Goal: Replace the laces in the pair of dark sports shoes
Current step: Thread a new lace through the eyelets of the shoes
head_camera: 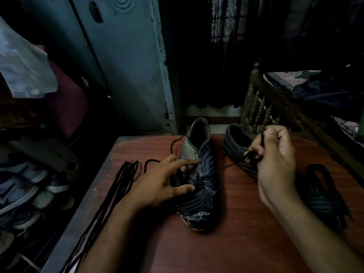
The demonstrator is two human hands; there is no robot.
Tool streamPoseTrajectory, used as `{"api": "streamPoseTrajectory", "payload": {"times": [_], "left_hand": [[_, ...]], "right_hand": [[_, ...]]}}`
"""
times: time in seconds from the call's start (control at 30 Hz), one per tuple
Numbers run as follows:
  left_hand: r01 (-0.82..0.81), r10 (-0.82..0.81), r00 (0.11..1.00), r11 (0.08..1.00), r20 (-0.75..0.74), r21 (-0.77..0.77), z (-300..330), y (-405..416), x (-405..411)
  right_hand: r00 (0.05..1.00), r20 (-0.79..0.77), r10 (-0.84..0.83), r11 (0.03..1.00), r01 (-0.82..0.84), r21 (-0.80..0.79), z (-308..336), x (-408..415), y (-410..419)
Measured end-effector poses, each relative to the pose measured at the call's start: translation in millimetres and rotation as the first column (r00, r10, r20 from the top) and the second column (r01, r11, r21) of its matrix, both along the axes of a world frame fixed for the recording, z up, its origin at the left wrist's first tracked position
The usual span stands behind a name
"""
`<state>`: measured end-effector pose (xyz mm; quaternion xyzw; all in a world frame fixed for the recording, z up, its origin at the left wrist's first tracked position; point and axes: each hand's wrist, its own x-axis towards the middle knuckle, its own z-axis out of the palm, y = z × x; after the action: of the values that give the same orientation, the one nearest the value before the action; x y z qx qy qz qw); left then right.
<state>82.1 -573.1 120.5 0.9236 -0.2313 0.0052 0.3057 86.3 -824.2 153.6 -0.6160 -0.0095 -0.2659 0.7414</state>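
Near edge, worktop (226, 243): dark shoe (199, 186) at centre, toe toward the person. Left hand (159, 184) at 9 o'clock of it, fingers spread and touching its side, likely steadying it against the pull. Right hand (275, 160) at 3 o'clock, raised, fingers pinching a black lace (254, 154), probably drawing it out of the eyelets. Spare laces (120, 186) bundled at the left edge. Second shoe (236, 146) at 1 o'clock, waiting behind the right hand.
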Motion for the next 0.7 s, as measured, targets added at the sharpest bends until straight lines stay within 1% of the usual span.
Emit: {"api": "streamPoseTrajectory", "payload": {"times": [0.1, 0.13, 0.2, 0.3, 0.4, 0.47, 0.57, 0.63, 0.7], "left_hand": [[-0.017, 0.016, 1.000, 0.999, 0.024, 0.032, -0.4, -4.3, -0.8], [-0.024, 0.023, 0.999, 0.999, 0.034, 0.029, -1.3, -5.0, -0.3], [-0.034, 0.034, 0.999, 0.999, 0.035, 0.000, -2.1, -6.2, -0.3], [-0.054, 0.054, 0.999, 0.997, -0.002, -0.051, -0.3, -9.3, -2.6], [-0.094, 0.094, 0.996, 0.994, -0.010, -0.051, 2.9, -13.1, -5.1], [-0.129, 0.126, 0.991, 0.988, -0.036, -0.083, 4.9, -14.5, -5.6], [-0.156, 0.150, 0.986, 0.985, -0.073, -0.076, 6.4, -14.9, -6.6], [-0.157, 0.155, 0.986, 0.987, -0.055, -0.037, 6.3, -13.6, -5.9], [-0.139, 0.138, 0.990, 0.990, -0.030, -0.036, 6.2, -12.8, -6.0]], "right_hand": [[1.000, 0.016, 0.012, 0.997, -0.010, -0.081, -1.5, -3.4, 5.1], [1.000, 0.010, 0.027, 0.996, -0.026, -0.086, -1.6, -5.4, 7.7], [0.999, -0.014, 0.042, 0.999, -0.042, -0.030, 2.4, -8.1, 7.9], [0.999, -0.026, 0.044, 0.997, -0.042, 0.070, 10.5, -10.5, 4.0], [0.999, -0.025, 0.037, 0.995, -0.035, 0.094, 11.3, -11.5, 6.5], [0.999, -0.008, 0.032, 0.995, -0.031, 0.096, 13.3, -12.5, 5.9], [1.000, 0.018, 0.017, 0.999, -0.018, 0.046, 16.5, -13.5, 2.6], [0.999, 0.036, 0.036, 0.999, -0.036, 0.004, 14.6, -13.5, 1.5], [0.996, 0.057, 0.066, 0.997, -0.064, -0.039, 12.3, -14.2, 2.0]]}}
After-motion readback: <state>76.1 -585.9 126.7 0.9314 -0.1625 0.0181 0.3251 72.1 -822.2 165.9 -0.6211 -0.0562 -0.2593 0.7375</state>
